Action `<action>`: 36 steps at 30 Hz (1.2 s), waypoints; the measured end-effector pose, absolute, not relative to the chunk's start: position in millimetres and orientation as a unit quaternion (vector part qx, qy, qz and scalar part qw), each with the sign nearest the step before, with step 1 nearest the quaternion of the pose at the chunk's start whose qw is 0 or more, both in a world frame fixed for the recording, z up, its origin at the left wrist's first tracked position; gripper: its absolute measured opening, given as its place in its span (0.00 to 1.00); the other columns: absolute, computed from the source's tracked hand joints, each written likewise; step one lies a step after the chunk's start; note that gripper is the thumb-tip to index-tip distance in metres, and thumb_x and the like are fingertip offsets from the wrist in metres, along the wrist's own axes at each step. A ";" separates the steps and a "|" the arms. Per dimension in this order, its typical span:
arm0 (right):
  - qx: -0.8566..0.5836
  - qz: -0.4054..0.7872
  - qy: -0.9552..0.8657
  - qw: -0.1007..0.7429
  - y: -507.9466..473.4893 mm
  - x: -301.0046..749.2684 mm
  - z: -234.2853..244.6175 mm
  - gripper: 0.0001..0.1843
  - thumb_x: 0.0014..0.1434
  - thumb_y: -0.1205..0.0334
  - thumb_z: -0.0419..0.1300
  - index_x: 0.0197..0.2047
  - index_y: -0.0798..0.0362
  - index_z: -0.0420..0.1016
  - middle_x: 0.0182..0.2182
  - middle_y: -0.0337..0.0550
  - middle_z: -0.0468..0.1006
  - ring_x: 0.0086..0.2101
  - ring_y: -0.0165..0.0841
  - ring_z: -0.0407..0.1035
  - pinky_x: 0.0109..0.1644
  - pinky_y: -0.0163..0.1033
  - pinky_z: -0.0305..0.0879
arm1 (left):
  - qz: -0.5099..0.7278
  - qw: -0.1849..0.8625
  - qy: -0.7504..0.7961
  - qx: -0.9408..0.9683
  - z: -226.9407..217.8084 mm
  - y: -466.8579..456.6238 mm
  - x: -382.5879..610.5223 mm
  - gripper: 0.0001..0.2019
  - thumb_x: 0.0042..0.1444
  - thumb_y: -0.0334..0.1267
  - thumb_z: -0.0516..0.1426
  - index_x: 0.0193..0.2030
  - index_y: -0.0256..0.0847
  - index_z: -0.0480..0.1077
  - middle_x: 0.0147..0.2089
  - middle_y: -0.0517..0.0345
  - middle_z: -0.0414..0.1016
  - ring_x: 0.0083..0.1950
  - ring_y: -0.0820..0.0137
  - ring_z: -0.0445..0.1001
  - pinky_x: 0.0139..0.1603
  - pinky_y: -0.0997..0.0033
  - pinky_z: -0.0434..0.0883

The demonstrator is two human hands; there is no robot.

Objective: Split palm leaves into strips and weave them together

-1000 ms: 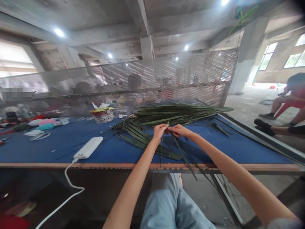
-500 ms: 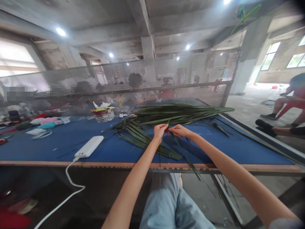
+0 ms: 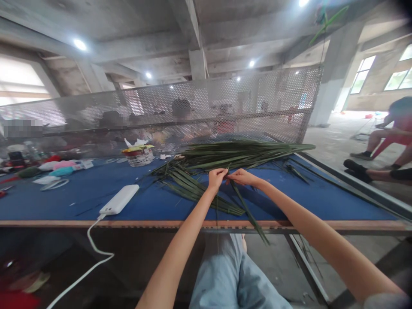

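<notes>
My left hand (image 3: 216, 179) and right hand (image 3: 243, 177) pinch a palm leaflet (image 3: 248, 213) at the frond (image 3: 238, 153); separating it calls for a firm, steady grip

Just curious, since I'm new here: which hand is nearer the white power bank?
Left. The left hand is to the right of the power bank in view; the right hand is farther right, past the left hand.

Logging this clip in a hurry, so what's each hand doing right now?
Left hand: closed, apparently pinching the palm frond.
Right hand: closed, pinching a long palm leaflet.
</notes>
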State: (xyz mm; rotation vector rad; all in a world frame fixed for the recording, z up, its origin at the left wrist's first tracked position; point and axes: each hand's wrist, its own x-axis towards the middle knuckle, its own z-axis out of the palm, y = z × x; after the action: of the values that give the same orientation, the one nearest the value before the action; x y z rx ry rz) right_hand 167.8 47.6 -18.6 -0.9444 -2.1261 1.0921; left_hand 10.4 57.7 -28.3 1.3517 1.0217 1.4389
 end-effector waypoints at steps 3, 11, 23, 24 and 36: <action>-0.358 0.436 -0.774 0.288 44.6 164.1 -21.2 0.34 0.57 0.36 0.52 0.34 0.62 0.79 0.08 0.30 0.54 0.14 0.24 0.47 0.20 0.34 0.44 | 0.599 0.443 0.408 0.528 -28.0 58.5 8.9 0.06 0.42 0.37 0.65 0.25 0.36 0.77 0.23 0.56 0.75 0.25 0.71 0.69 0.29 0.71 0.67; -0.351 0.547 -0.698 0.299 49.2 167.5 -21.0 0.29 0.63 0.48 0.44 0.34 0.60 0.79 0.07 0.30 0.50 0.14 0.25 0.44 0.20 0.33 0.47 | 0.615 0.537 0.375 0.439 -20.6 57.7 2.5 0.11 0.34 0.38 0.69 0.26 0.36 0.77 0.23 0.57 0.74 0.26 0.73 0.70 0.29 0.74 0.66; -0.421 0.195 -0.745 0.479 47.4 160.9 -24.7 0.14 0.52 0.50 0.59 0.28 0.54 0.70 0.23 0.37 0.71 0.26 0.28 0.63 0.30 0.32 0.58 | 0.557 0.598 0.378 0.435 -11.7 49.8 0.6 0.13 0.38 0.35 0.69 0.34 0.38 0.78 0.31 0.56 0.78 0.30 0.73 0.73 0.36 0.73 0.70; -0.401 0.195 -0.747 0.494 45.1 159.7 -23.1 0.12 0.52 0.53 0.59 0.32 0.54 0.71 0.27 0.38 0.74 0.29 0.30 0.66 0.33 0.33 0.60 | 0.564 0.590 0.375 0.440 -12.4 49.6 1.3 0.13 0.38 0.35 0.69 0.34 0.38 0.78 0.32 0.55 0.78 0.30 0.73 0.73 0.36 0.73 0.70; -0.423 0.168 -0.741 0.494 44.7 165.5 -19.2 0.09 0.55 0.59 0.57 0.33 0.53 0.76 0.31 0.43 0.79 0.33 0.34 0.72 0.38 0.37 0.65 | 0.573 0.457 0.368 0.572 -20.7 56.3 9.7 0.05 0.49 0.33 0.61 0.32 0.37 0.79 0.34 0.53 0.79 0.34 0.69 0.73 0.37 0.72 0.68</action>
State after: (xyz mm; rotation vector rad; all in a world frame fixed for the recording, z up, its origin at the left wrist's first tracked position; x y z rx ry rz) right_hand 165.5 44.7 -19.2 -1.0261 -1.7972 0.4063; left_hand 9.7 56.3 -20.7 1.4094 0.9067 1.4118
